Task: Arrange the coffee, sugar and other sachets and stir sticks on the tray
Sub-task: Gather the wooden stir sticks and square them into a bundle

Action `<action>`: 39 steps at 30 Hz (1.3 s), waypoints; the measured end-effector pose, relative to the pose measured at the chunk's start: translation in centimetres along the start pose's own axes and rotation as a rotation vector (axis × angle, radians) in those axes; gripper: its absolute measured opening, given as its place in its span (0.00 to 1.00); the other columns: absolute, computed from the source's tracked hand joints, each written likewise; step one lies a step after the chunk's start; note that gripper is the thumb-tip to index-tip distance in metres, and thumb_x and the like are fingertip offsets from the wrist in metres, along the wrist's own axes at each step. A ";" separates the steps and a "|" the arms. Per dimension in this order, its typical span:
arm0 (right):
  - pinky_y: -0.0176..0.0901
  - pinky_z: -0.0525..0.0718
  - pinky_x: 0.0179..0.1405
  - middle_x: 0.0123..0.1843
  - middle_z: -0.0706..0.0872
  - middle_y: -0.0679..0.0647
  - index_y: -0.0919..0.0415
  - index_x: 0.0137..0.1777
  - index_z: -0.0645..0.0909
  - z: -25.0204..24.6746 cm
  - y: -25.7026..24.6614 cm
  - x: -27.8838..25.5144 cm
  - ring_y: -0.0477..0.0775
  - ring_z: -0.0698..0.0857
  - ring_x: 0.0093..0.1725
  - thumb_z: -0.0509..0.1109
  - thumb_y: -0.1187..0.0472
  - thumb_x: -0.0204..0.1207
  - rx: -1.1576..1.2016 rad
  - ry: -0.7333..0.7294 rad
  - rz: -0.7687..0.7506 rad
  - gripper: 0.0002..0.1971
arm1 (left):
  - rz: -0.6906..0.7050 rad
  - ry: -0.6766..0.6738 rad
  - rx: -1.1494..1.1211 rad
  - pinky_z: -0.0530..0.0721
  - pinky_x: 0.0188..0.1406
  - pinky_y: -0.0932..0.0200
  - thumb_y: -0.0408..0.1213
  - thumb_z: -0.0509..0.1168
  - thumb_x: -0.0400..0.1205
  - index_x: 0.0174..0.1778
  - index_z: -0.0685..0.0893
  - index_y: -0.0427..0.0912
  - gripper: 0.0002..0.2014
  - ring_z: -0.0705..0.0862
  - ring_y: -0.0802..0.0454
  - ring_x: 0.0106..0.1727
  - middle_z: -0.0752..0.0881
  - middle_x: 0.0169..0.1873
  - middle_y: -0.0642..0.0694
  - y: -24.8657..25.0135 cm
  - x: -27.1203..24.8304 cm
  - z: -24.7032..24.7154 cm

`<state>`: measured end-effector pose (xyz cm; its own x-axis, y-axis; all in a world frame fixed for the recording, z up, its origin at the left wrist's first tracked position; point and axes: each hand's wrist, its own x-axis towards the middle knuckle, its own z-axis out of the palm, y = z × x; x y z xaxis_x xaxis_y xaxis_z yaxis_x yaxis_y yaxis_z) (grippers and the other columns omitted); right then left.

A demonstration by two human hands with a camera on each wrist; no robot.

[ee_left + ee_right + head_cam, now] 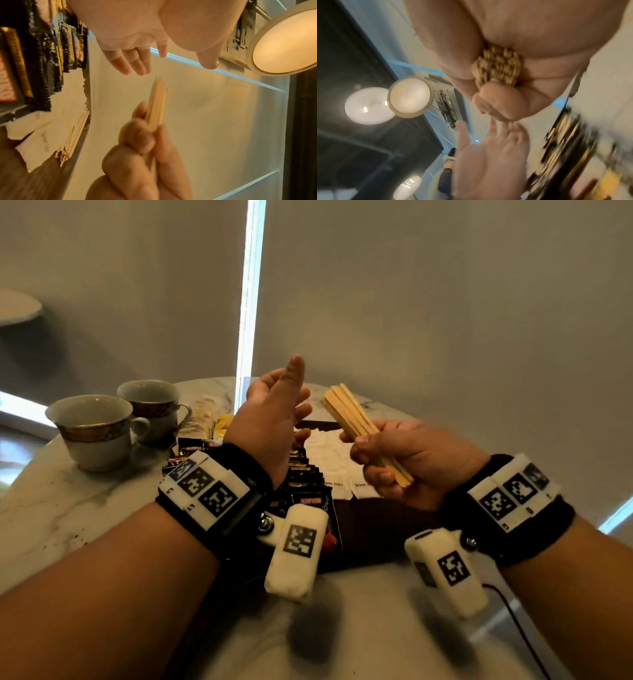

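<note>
My right hand (387, 460) grips a bundle of wooden stir sticks (356, 419) above the dark tray (376, 525); the sticks' ends (498, 66) show in its fist. My left hand (277, 412) is raised beside them, fingers straight and apart, holding nothing. On the tray lie black coffee sachets (305, 474) in an overlapping row at the left and white brown-sugar sachets (335, 460) in the middle. More stir sticks (75, 136) lie on the tray past the sugar sachets (49, 135). The left wrist view shows the held bundle (157, 102) blurred.
Two white cups (96, 429) with dark patterned bands stand at the left of the marble table (68, 508). Loose pale and yellow sachets (212, 416) lie behind the tray. A wall and window blind rise just beyond the table. A cable (520, 621) trails at the right.
</note>
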<state>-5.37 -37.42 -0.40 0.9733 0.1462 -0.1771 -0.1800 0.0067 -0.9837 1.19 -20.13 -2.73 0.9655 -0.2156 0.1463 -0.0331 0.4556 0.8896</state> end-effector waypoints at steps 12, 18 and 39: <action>0.42 0.78 0.30 0.43 0.86 0.54 0.58 0.45 0.80 -8.9 -1.1 8.0 0.51 0.85 0.39 0.69 0.48 0.82 -1.276 0.606 0.408 0.13 | -0.065 0.103 -0.054 0.84 0.44 0.55 0.63 0.63 0.82 0.75 0.73 0.49 0.30 0.87 0.49 0.57 0.87 0.61 0.45 0.4 0.7 -0.6; 0.42 0.76 0.29 0.40 0.85 0.52 0.58 0.41 0.80 -9.6 0.2 10.5 0.51 0.84 0.39 0.72 0.49 0.80 -1.362 0.581 0.489 0.13 | -0.060 0.100 -0.022 0.83 0.42 0.55 0.64 0.62 0.82 0.73 0.74 0.49 0.29 0.86 0.51 0.53 0.87 0.59 0.46 -0.1 1.0 -0.6; 0.50 0.80 0.54 0.63 0.84 0.58 0.59 0.69 0.79 -10.4 0.3 11.6 0.57 0.80 0.53 0.70 0.36 0.76 -1.338 0.576 0.516 0.30 | -0.095 0.086 -0.003 0.82 0.45 0.52 0.65 0.60 0.83 0.73 0.75 0.49 0.30 0.85 0.48 0.57 0.87 0.60 0.46 -0.1 1.1 -0.7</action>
<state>7.32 -45.97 -3.08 0.8257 -0.5364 -0.1744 -0.5536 -0.8300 -0.0683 2.42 -19.81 -3.00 0.9829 -0.1826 0.0239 0.0598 0.4390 0.8965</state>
